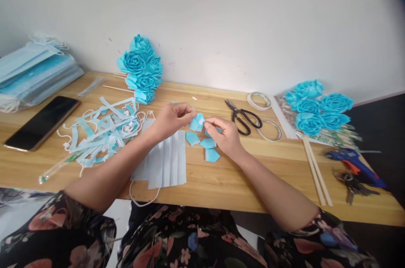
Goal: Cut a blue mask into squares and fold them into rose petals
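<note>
Between my hands a small blue petal-shaped piece of mask fabric (196, 121) is held just over the table, with a little white patch near its right edge. My left hand (172, 119) pinches its left side. At its right edge, the fingertips of my right hand (225, 134) are pinched together on it. Below lie several more cut blue fabric pieces (211, 155), one partly hidden by my right hand. Light face masks (167, 162) with an ear loop lie beneath and beside my left forearm.
Mask scraps (101, 129) and a phone (42, 122) lie left, near stacked masks (38, 72). Blue fabric roses (141, 68) stand at the wall; more roses (316, 108) lie right. Black scissors (243, 117), tape rolls (258, 101), wooden sticks (316, 171), a glue gun (357, 164) and keys (352, 186) occupy the right side.
</note>
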Demonstrator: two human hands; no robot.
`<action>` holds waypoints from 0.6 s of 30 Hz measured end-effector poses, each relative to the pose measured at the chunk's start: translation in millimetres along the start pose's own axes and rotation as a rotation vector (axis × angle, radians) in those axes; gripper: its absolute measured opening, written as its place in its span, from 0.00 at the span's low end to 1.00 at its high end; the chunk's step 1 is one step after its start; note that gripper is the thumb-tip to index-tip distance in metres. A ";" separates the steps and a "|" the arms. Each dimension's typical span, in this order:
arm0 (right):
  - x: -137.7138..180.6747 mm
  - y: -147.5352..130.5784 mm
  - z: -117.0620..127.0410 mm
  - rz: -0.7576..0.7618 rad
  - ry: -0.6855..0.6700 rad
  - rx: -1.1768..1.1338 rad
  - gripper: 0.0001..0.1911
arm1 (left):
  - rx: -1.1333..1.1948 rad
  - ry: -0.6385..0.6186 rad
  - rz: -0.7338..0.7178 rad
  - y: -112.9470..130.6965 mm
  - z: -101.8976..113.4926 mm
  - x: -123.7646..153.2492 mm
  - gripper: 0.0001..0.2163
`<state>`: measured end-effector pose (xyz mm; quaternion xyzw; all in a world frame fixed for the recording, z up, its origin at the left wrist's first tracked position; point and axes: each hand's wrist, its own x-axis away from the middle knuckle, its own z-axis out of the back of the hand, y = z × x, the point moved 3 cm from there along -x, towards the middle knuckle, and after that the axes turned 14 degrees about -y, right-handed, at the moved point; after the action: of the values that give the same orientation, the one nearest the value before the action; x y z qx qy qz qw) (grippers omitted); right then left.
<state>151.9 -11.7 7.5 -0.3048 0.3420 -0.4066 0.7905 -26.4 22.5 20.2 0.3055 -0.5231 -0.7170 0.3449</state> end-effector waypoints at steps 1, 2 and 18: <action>-0.2 0.2 0.1 -0.002 0.008 -0.001 0.10 | -0.019 0.007 -0.006 -0.2 -0.6 0.3 0.12; -0.4 0.5 0.3 -0.003 0.019 -0.001 0.10 | -0.038 0.022 -0.015 -0.1 -1.0 0.7 0.12; -0.4 -1.2 1.7 0.037 0.140 0.116 0.08 | -0.691 0.212 -0.371 5.6 -19.8 9.3 0.04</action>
<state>152.6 -11.6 9.5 -0.2229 0.3781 -0.4312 0.7883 -15.0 3.0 19.6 0.3327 -0.1489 -0.8653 0.3441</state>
